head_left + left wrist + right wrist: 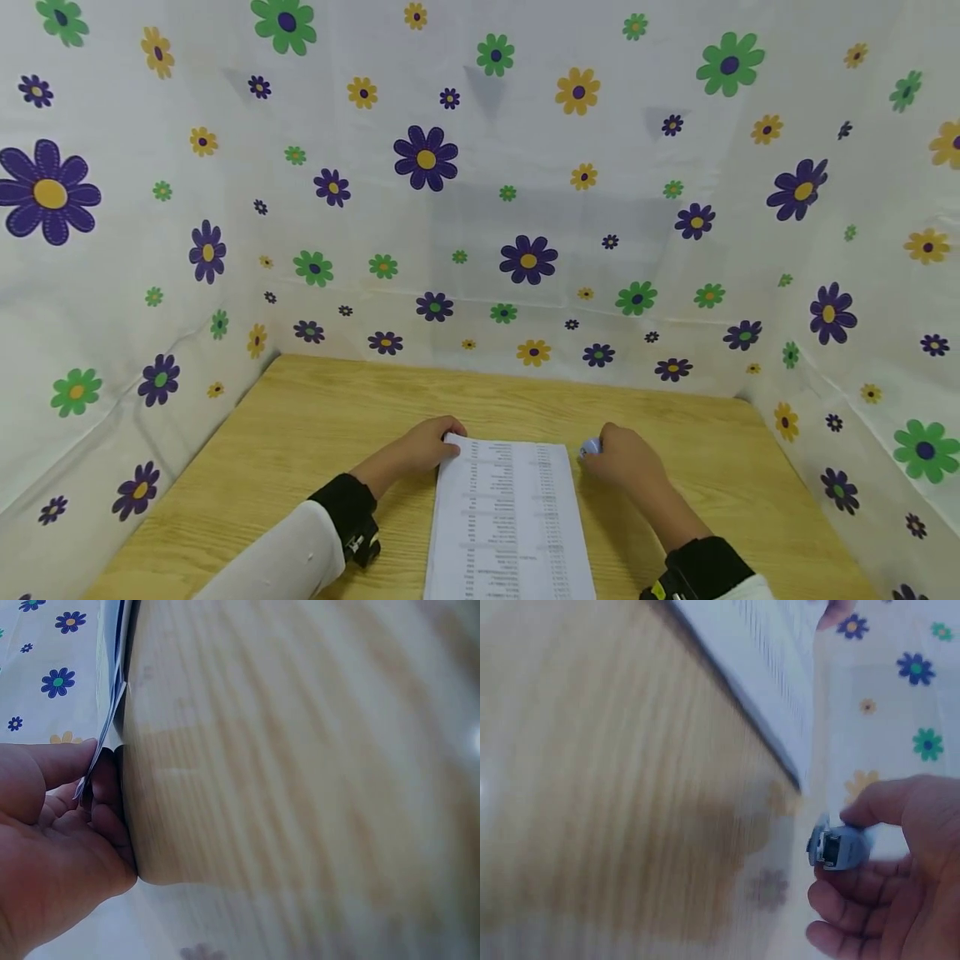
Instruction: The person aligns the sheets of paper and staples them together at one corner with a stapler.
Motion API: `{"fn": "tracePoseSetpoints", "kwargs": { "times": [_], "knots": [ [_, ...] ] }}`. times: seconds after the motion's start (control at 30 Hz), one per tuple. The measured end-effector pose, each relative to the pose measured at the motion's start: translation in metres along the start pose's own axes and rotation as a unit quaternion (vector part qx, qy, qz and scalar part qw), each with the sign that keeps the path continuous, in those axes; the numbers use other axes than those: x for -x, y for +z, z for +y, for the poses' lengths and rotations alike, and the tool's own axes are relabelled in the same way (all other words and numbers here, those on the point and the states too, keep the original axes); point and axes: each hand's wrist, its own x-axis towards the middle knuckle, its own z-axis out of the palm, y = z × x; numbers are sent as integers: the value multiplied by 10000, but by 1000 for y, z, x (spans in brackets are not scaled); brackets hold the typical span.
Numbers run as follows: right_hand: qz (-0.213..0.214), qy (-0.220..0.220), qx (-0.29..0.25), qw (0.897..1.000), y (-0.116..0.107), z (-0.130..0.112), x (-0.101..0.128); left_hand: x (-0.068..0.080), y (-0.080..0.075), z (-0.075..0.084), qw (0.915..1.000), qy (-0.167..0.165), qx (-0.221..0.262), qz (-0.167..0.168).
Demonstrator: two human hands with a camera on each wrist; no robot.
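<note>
Item: stack of printed sheets (510,521), lying lengthwise on the wooden bench (300,417) between the two hands, far edge pointing to the flowered backdrop (480,208).

Left hand (420,450): grip is pinching the far left corner of the sheets; in the left wrist view the fingers (105,817) are curling round the paper edge, which is lifting a little off the bench there.

Right hand (626,458): grip is closing round a small pale blue stapler (838,846), thumb above and fingers beneath, its mouth facing the sheets.

Position relative to grip: the stapler is hovering just beside the far right corner of the sheets, near but apart; the corner is not yet sitting in the mouth. The left grip is touching the stack directly at the opposite corner.

Handling note (judgement): the sheets are likely best squared while the left hand is steadying them, so that every edge is lining up; the stapler mouth probably needs sliding fully over the corner before squeezing, since a shallow bite risks missing the lower sheets. The wrist views are blurring, so sheet count cannot be told.
</note>
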Motion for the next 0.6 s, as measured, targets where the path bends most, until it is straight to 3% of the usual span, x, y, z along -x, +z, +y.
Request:
{"fn": "tracePoseSetpoints", "kwargs": {
  "times": [0.2, 0.6],
  "knots": [
    [-27, 473, -676, 9966, 6, -4, 17, -4, -2, -1, 10000, 68, 63, 14],
    [-41, 641, -603, 9961, 23, -4, 25, -6, 2, -5, 9991, 102, -386, 169]
  ]
}}
